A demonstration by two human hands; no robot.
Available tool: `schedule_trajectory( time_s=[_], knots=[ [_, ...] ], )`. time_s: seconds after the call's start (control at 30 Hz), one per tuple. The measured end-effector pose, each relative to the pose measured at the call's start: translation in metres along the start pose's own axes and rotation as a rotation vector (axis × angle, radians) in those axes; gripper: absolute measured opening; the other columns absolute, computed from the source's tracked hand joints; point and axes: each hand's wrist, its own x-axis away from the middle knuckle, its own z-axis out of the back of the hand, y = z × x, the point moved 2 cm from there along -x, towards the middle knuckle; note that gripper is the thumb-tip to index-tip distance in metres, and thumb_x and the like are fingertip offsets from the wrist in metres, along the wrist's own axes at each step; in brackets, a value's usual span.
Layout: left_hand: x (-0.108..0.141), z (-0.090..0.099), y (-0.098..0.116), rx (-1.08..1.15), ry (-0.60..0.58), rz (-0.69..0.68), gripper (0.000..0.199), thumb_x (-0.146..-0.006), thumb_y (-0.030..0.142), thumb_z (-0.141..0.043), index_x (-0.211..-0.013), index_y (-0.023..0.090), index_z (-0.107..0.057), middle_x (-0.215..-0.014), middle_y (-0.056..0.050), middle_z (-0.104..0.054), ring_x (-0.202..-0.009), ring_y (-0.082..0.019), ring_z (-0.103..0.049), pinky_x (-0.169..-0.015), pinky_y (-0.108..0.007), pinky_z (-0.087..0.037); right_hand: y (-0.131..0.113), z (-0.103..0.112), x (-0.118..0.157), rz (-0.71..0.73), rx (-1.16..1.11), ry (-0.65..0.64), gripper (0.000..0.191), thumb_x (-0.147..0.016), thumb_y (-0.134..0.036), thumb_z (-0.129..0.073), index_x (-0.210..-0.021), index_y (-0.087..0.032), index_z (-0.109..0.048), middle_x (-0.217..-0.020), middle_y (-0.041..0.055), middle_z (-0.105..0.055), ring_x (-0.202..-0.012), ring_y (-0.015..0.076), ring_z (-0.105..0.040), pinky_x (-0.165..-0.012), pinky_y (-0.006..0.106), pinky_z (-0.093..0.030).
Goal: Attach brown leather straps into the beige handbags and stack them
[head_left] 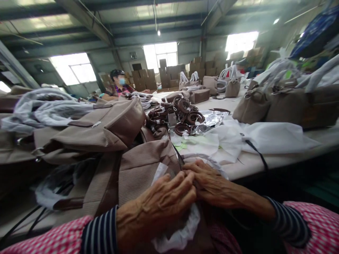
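Observation:
A taupe ribbed bag (140,165) lies at the table's near edge, its dark zipper edge running down toward my hands. My left hand (161,201) is over the bag's near side, fingers bent and pressed together beside a white paper tag (159,172). Touching it, my right hand (209,180) is curled at the bag's zipper edge. The fingertips of both hands meet, and what they pinch is hidden. White wrapping (182,233) hangs below my left hand.
More taupe bags (106,123) are piled at left. Coiled brown straps (182,113) lie beyond the bag. White sheets (278,137) and upright bags (286,106) stand or lie at right. A masked person (119,83) is across the table (243,167).

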Motion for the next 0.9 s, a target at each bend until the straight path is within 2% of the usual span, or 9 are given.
schedule_trajectory(
  time_s=[0.1,0.17,0.3,0.4,0.47,0.57,0.67,0.77,0.9],
  knots=[
    [0.003,-0.009,-0.018,0.065,-0.057,0.164,0.040,-0.098,0.020,-0.057,-0.139,0.020,-0.053,-0.142,-0.012,-0.064,-0.122,-0.028,-0.061,-0.086,-0.037,-0.055,0.013,0.007,0.005,0.046,-0.101,-0.026,0.041,-0.103,-0.025,-0.050,-0.143,-0.026,-0.060,-0.150,0.0095,-0.059,-0.142,0.0249,-0.049,-0.124,0.048,-0.034],
    [-0.005,-0.018,-0.026,0.098,-0.107,0.192,0.037,-0.100,0.028,-0.061,-0.136,0.022,-0.054,-0.132,-0.009,-0.067,-0.109,-0.027,-0.063,-0.080,-0.037,-0.054,0.019,0.008,0.006,0.075,-0.136,-0.021,0.045,-0.105,-0.022,-0.043,-0.148,-0.025,-0.056,-0.153,0.0084,-0.057,-0.145,0.0221,-0.047,-0.125,0.045,-0.032],
    [-0.023,-0.027,-0.033,0.086,-0.117,0.164,0.031,-0.101,0.033,-0.064,-0.129,0.022,-0.056,-0.122,-0.007,-0.064,-0.101,-0.025,-0.061,-0.069,-0.035,-0.049,0.019,0.004,0.001,0.047,-0.064,0.038,0.040,-0.104,-0.017,-0.042,-0.134,-0.024,-0.066,-0.140,0.0081,-0.066,-0.131,0.0244,-0.056,-0.121,0.045,-0.035],
    [-0.020,-0.014,-0.043,0.042,-0.046,0.072,0.016,-0.105,0.035,-0.059,-0.110,0.020,-0.062,-0.107,-0.007,-0.064,-0.091,-0.023,-0.059,-0.066,-0.035,-0.045,0.013,0.002,-0.002,0.042,0.018,0.064,0.041,-0.101,-0.013,-0.044,-0.132,-0.026,-0.068,-0.140,0.0064,-0.066,-0.125,0.0267,-0.057,-0.116,0.048,-0.037],
    [-0.006,0.003,-0.051,0.024,0.019,0.016,0.018,-0.107,0.033,-0.054,-0.098,0.020,-0.063,-0.098,-0.006,-0.064,-0.087,-0.022,-0.058,-0.067,-0.036,-0.044,0.010,0.001,-0.002,0.021,0.046,0.080,0.043,-0.100,-0.011,-0.046,-0.133,-0.027,-0.068,-0.141,0.0049,-0.067,-0.122,0.0268,-0.057,-0.114,0.049,-0.038],
    [0.020,0.025,-0.056,0.028,0.109,0.031,0.024,-0.108,0.029,-0.050,-0.088,0.021,-0.062,-0.092,-0.004,-0.067,-0.084,-0.023,-0.057,-0.069,-0.037,-0.044,0.004,0.000,-0.002,-0.015,0.098,0.107,0.038,-0.102,-0.014,-0.049,-0.132,-0.026,-0.069,-0.139,0.0042,-0.067,-0.121,0.0267,-0.056,-0.110,0.047,-0.039],
    [0.034,0.033,-0.049,0.020,0.180,0.030,0.026,-0.107,0.015,-0.042,-0.099,0.021,-0.066,-0.104,-0.006,-0.073,-0.102,-0.027,-0.062,-0.085,-0.043,-0.050,-0.002,0.000,-0.008,0.018,0.224,0.092,0.027,-0.103,-0.018,-0.052,-0.120,-0.024,-0.072,-0.129,0.0049,-0.071,-0.109,0.0266,-0.058,-0.099,0.045,-0.043],
    [0.025,0.035,-0.046,-0.002,0.238,-0.030,0.029,-0.104,0.007,-0.043,-0.117,0.020,-0.066,-0.121,-0.006,-0.074,-0.125,-0.027,-0.060,-0.111,-0.048,-0.045,-0.004,0.009,-0.018,0.123,0.373,0.093,0.017,-0.099,-0.014,-0.055,-0.099,-0.020,-0.071,-0.108,0.0060,-0.075,-0.092,0.0249,-0.060,-0.084,0.040,-0.046],
    [0.001,0.041,-0.058,0.041,0.234,-0.056,0.023,-0.106,0.011,-0.045,-0.107,0.019,-0.066,-0.119,-0.007,-0.073,-0.116,-0.023,-0.065,-0.110,-0.042,-0.050,0.005,0.030,-0.026,0.202,0.497,0.359,0.026,-0.097,-0.005,-0.048,-0.104,-0.016,-0.071,-0.113,0.0107,-0.075,-0.097,0.0241,-0.063,-0.084,0.037,-0.047]
  ],
)
